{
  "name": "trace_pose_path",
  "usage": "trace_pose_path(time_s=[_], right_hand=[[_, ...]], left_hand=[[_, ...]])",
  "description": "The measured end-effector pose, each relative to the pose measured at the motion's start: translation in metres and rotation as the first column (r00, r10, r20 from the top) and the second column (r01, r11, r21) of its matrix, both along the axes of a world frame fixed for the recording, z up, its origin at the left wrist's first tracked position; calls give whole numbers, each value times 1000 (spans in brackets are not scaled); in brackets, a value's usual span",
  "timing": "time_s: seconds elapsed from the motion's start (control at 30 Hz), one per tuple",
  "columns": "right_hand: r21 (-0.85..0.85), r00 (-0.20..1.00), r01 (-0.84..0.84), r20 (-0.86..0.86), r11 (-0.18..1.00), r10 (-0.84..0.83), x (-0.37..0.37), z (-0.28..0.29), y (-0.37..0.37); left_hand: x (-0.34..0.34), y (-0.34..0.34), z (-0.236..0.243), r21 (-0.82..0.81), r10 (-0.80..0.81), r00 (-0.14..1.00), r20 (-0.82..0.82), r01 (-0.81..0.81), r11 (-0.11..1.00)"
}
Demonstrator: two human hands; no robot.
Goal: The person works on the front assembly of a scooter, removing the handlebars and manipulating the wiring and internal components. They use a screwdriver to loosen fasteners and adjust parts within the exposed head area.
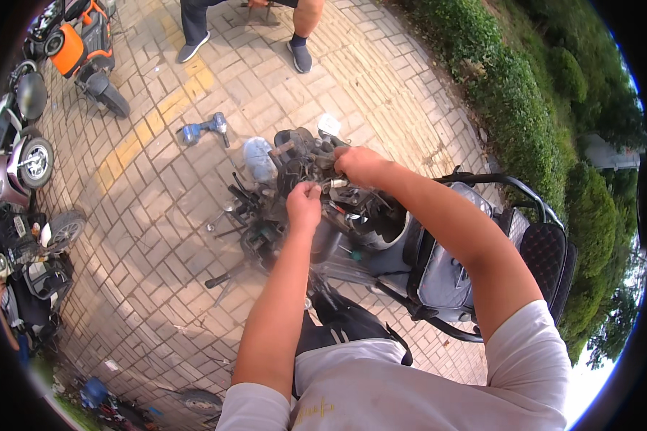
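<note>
At the centre of the view, two bare hands meet over the exposed front assembly [292, 172] of a scooter [389, 260]. The left hand [305, 206] has its thumb and fingers drawn together at the near side of the assembly; whether they pinch a part cannot be told. The right hand [361, 167] curls, palm down, over the far side — what its fingers grasp, if anything, is hidden. One small pale metallic cylinder [337, 184] lies between the hands. The scooter stands directly before the wearer, its front toward the left and one black cushion [546, 260] with red stitching at its right end. Lower down, the wearer's light shirt [410, 399] bears one patch of yellow lettering [316, 411], too small to read.

Beyond the scooter, one blue power tool [210, 124] lies on the brick paving [158, 266]. Farther out, one other person sits facing the scooter, two dark shoes [301, 57] planted well apart. At the upper left stands one orange scooter [68, 50]; along the left rim, several parked two-wheelers [7, 176] overlap — too crowded to count exactly. A green hedge [474, 50] borders the right side.
</note>
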State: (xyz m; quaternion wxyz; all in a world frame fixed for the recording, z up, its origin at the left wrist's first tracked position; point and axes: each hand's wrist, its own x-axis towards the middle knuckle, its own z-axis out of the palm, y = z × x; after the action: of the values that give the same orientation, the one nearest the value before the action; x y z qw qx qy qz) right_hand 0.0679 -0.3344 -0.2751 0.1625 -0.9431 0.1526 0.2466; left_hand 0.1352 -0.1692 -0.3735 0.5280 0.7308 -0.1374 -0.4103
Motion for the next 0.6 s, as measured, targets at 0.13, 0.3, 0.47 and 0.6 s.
trace_pose_path(time_s=[0.13,0.3,0.47,0.6], right_hand=[[39,931,275,239,961,-276,-27,25,-51],[467,527,664,262,584,-808,-61,80,-68],[621,251,691,275,371,-928,-122,107,-45],[788,-59,607,175,104,-983,-174,94,-7]], left_hand=[[7,1,10,8,149,958,-246,-152,988],[8,9,18,-47,188,914,-360,-219,975],[15,8,32,-184,19,983,-185,-53,981],[24,-10,51,-132,-290,939,186,316,939]])
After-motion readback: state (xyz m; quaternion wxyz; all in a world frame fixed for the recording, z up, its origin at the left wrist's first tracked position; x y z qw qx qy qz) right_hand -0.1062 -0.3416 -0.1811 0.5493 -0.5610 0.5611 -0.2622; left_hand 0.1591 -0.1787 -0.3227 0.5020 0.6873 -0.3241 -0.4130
